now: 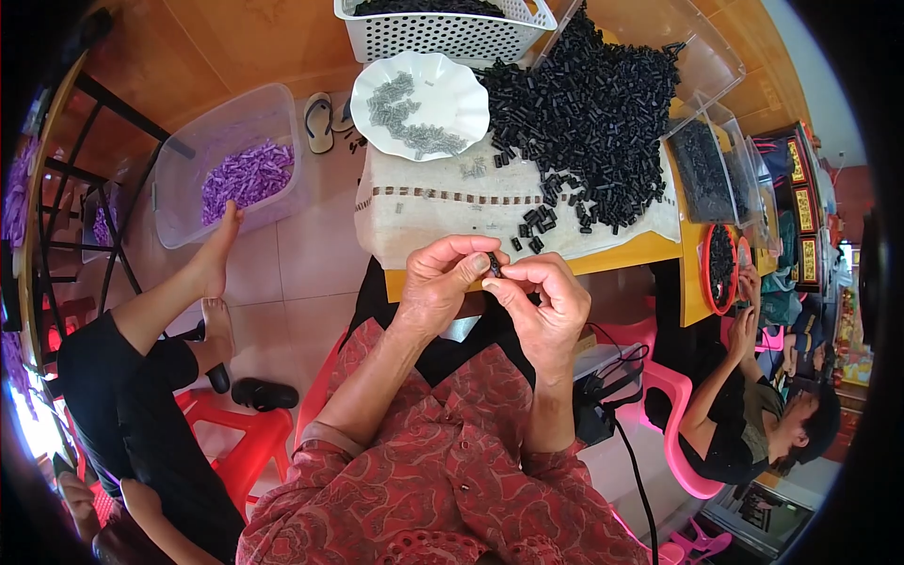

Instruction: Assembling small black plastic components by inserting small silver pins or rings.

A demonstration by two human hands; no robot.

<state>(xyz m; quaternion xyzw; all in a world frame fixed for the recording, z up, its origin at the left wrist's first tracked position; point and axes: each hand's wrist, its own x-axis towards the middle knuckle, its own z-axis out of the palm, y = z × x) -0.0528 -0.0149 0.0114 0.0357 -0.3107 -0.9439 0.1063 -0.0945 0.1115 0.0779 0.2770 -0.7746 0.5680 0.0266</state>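
Observation:
Close to the table's front edge, my two hands meet over my lap. Between the fingertips is a small black plastic piece [493, 265]. My left hand [443, 282] pinches it from the left, thumb against forefinger. From the other side my right hand [541, 306] grips it in the same way. Fingers cover most of the piece, so its detail is hidden. Beyond my hands, a big pile of similar black pieces [593, 122] spreads over a cream cloth [414, 221]. A white scalloped dish [466, 89] to its left holds small clear-grey parts [428, 139].
A white perforated basket [443, 40] stands at the back with black pieces. Right of the pile are clear bins [711, 160] and a red bowl [720, 268], near a seated person [734, 405]. On the left floor sits a clear tub [226, 113] of purple pieces, beside another person's legs [160, 377].

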